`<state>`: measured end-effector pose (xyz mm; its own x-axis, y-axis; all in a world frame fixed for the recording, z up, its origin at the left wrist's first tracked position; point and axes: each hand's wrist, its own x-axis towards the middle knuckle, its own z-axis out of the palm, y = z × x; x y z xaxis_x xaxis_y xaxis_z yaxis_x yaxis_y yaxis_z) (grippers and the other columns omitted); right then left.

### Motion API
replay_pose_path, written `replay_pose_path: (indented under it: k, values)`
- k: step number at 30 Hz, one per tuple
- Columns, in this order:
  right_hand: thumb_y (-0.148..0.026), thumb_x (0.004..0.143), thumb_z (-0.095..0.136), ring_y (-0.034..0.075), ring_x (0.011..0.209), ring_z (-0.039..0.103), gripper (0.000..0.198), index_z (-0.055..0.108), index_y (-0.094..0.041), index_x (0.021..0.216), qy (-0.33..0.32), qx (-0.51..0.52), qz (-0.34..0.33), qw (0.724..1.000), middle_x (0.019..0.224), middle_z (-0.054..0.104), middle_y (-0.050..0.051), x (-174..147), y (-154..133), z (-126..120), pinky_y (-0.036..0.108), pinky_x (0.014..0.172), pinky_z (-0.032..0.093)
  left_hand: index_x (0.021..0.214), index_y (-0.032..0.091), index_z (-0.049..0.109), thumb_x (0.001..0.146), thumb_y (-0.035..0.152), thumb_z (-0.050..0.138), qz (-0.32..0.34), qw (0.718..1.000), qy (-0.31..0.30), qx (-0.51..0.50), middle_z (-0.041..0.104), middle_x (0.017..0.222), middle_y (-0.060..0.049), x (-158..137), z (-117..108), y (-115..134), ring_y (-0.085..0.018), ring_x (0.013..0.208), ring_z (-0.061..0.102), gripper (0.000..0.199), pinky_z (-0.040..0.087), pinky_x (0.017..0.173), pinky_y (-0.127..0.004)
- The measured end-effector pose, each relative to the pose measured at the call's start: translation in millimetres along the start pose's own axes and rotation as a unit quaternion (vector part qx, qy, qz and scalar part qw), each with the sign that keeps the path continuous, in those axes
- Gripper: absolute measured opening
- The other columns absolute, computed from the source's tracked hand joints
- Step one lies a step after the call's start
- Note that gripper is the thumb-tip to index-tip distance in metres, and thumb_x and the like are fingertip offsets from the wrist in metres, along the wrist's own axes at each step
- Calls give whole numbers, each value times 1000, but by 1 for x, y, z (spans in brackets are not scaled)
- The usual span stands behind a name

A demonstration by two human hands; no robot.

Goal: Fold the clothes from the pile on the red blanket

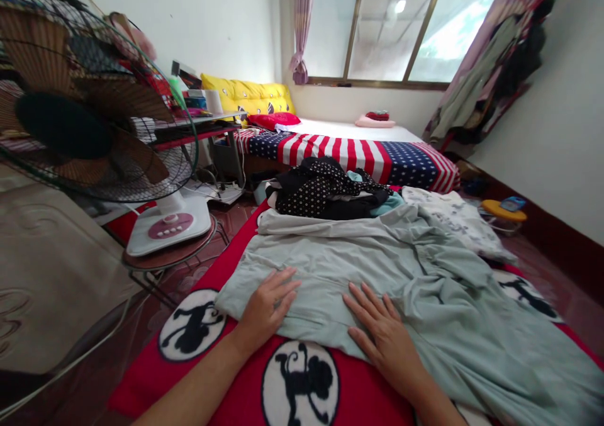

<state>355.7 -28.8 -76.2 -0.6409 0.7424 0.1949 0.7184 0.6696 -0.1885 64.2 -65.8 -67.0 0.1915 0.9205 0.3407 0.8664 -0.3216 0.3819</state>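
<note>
A pale grey-green garment (pixel 325 256) lies spread over a red blanket (pixel 245 375) printed with black monkey figures in white circles. Its left part is fairly flat, while the right part is bunched in loose folds; I cannot tell what kind of garment it is. My left hand (pixel 268 303) rests on the cloth near its left front edge, fingers stretched out. Palm down and fingers spread, my right hand (pixel 380 325) lies on the same cloth further right. Neither hand grips anything.
Behind the garment is a heap of dark clothes (pixel 325 193), with a white patterned garment (pixel 453 218) to its right. At left a large fan (pixel 170 224) stands on a round stool (pixel 155 259). A bed with a striped, starred cover (pixel 340 152) is under the window.
</note>
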Motion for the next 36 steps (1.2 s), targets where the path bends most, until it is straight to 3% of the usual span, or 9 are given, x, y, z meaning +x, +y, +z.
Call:
replay_pose_path:
  k: [3,12,17,19,22,25,27,32,36]
  values:
    - [-44,94,44,27,143,24,51,35,-38,144,-2,16,3,1000,153,31,-1,0,1,0,60,111,26,139,25,47,93,35,44,-93,989,53,105,40,150,-10,-6,0,-14,-28,141,31,46,26,113,-55]
    - [-41,92,49,29,143,25,51,41,-38,141,-6,66,23,998,151,36,1,1,-1,-5,62,112,22,136,12,50,87,35,52,-166,966,-65,188,37,148,-22,3,-14,-10,-37,139,31,54,28,109,-61]
    - [-41,87,57,28,140,31,46,52,-34,132,33,193,49,979,148,43,4,0,0,-8,60,114,16,122,19,63,88,35,53,-44,998,-34,43,53,138,-16,52,0,51,-33,135,40,39,28,112,-58]
    - [-39,87,57,26,136,39,43,55,-31,129,103,287,94,948,144,48,6,0,3,-6,55,115,21,131,24,55,93,36,48,38,992,-48,-112,51,141,-9,66,24,81,-24,134,42,41,34,113,-47]
    - [-35,89,54,23,126,51,34,60,-26,121,225,432,184,854,133,58,8,1,8,-3,45,110,37,145,27,36,96,32,43,108,959,-91,-244,40,150,-6,73,63,113,-19,137,38,50,37,112,-39]
    - [-35,87,55,23,115,59,29,62,-22,112,288,515,243,770,123,64,8,2,8,-4,41,103,45,151,26,17,94,27,46,141,963,-111,-203,25,157,-6,67,88,120,-20,142,28,64,31,116,-43]
    - [-36,85,57,23,106,64,28,62,-22,109,302,522,267,752,119,65,7,3,10,-11,40,96,50,152,27,14,91,27,50,164,968,-121,-148,22,157,-6,63,95,118,-22,143,24,71,28,116,-47]
    - [-33,83,57,21,86,68,16,63,-25,96,329,388,273,817,118,63,6,8,52,-57,35,71,56,146,31,33,89,29,54,185,975,-101,-65,25,156,-5,61,98,114,-26,142,28,61,31,114,-49]
    - [-23,77,59,27,116,53,20,65,-23,96,329,59,275,901,123,59,9,17,120,-96,43,91,48,140,32,44,89,30,54,190,976,-88,-58,28,155,-6,61,100,115,-27,141,31,52,34,112,-49]
